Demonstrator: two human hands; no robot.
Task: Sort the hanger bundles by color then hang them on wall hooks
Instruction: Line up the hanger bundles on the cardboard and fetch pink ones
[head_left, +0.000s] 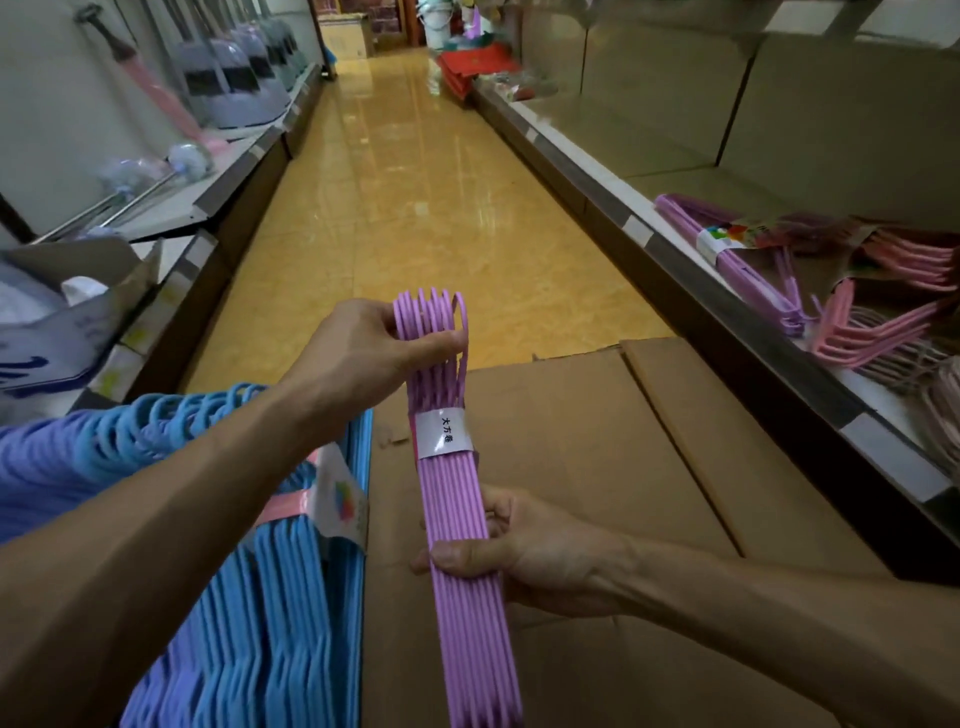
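Purple hanger bundle (457, 499) held at centre frame above a cardboard box (623, 441), hooks toward the top, bars running to the bottom edge. Banded by a white paper label (445, 434) just below the hooks; likely light, stiff as a pack, smooth and somewhat slippery plastic, the loose hooks apt to splay. Best taken around the banded middle or by the gathered hooks, never by a single hanger. Left hand (363, 353), reaching in from the left, pinching the fanned hooks between thumb and curled fingers. Right hand (524, 551), lower centre, wrapped round the straight bars, thumb across the front, fingers behind. Blue hanger bundles (270, 597) stacked in the lower left, just beside the box, one wrapped with a pink band and coloured label. Further purple hanger bundle (737, 260) and pink hangers (883, 322) lying on the shelf (779, 332) at right of frame, touching one another. Yellow tiled aisle floor (415, 208) running to the top of the frame. No wall hooks in sight, sorting seemingly under way, hanging not yet begun.
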